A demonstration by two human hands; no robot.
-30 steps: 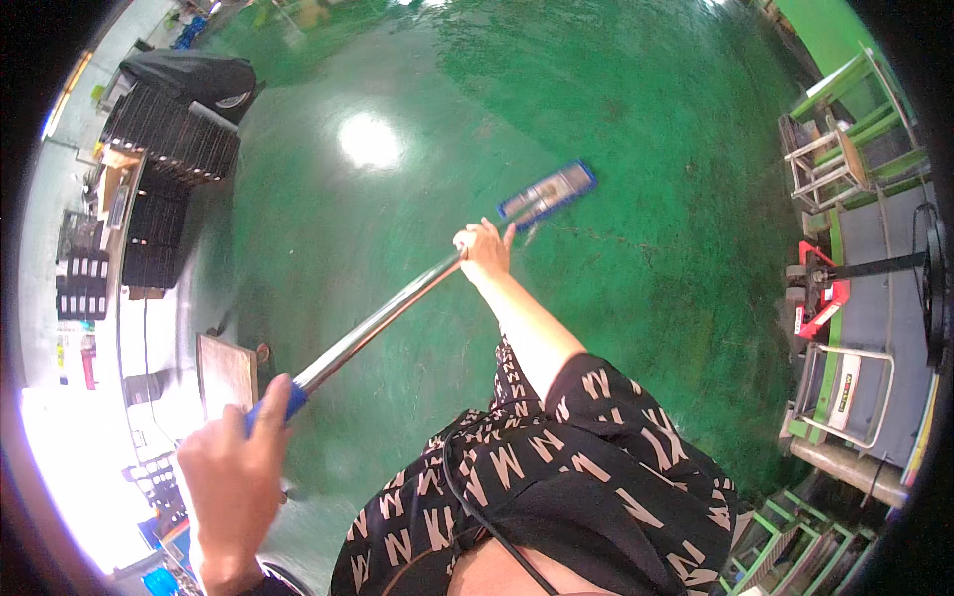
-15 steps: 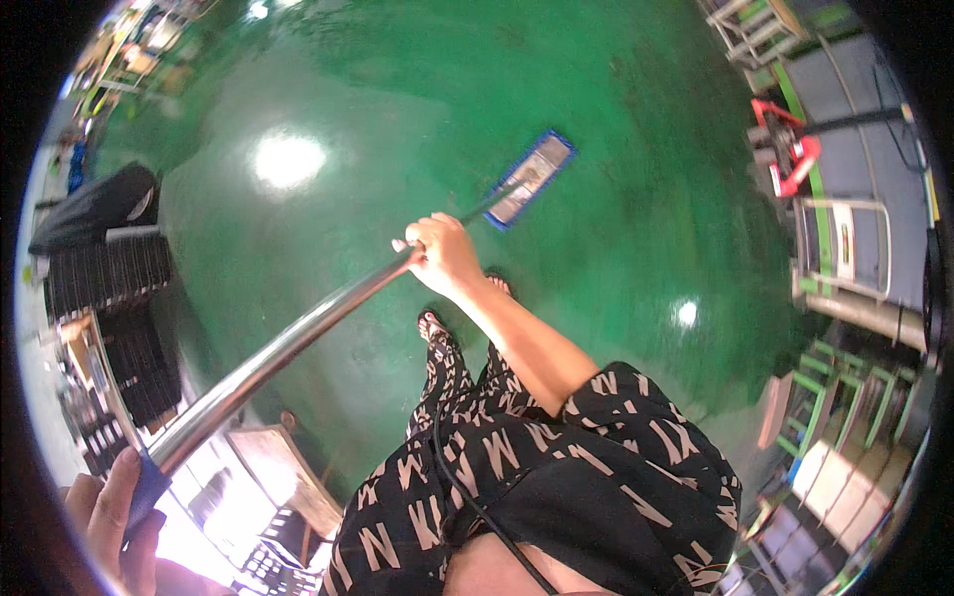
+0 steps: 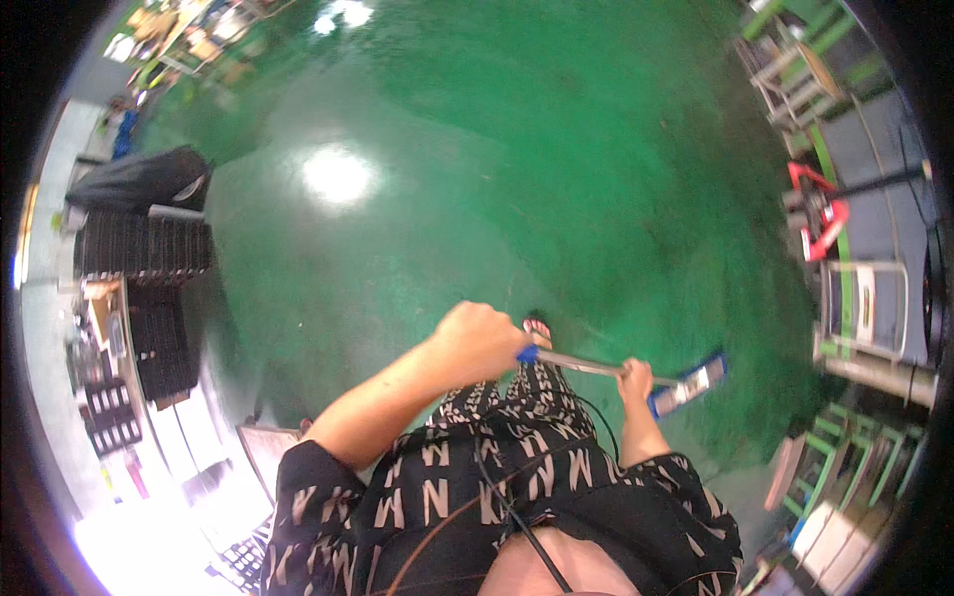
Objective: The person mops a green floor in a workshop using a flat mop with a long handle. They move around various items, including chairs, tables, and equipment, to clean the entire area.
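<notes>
I hold a long-handled flat mop over a glossy green floor (image 3: pixel 477 149). My left hand (image 3: pixel 479 341) is closed around the blue grip at the top end of the metal mop handle (image 3: pixel 581 366). My right hand (image 3: pixel 636 378) grips the same handle lower down, close to the head. The blue mop head (image 3: pixel 688 384) lies on the floor just right of my right hand. One foot in a sandal (image 3: pixel 538 326) shows beside my left hand. My patterned black clothing fills the lower middle.
Black stacked crates (image 3: pixel 139 248) and a dark covered heap (image 3: pixel 134 179) stand at the left. Green metal racks (image 3: pixel 795 70) line the right side, with a red cart (image 3: pixel 817 214) and a white frame (image 3: pixel 863 308). More green racks (image 3: pixel 835 467) sit at the lower right.
The mop head has swung from the far middle of the floor to the near right. My left hand came up from the lower left to the middle; the handle now lies nearly level.
</notes>
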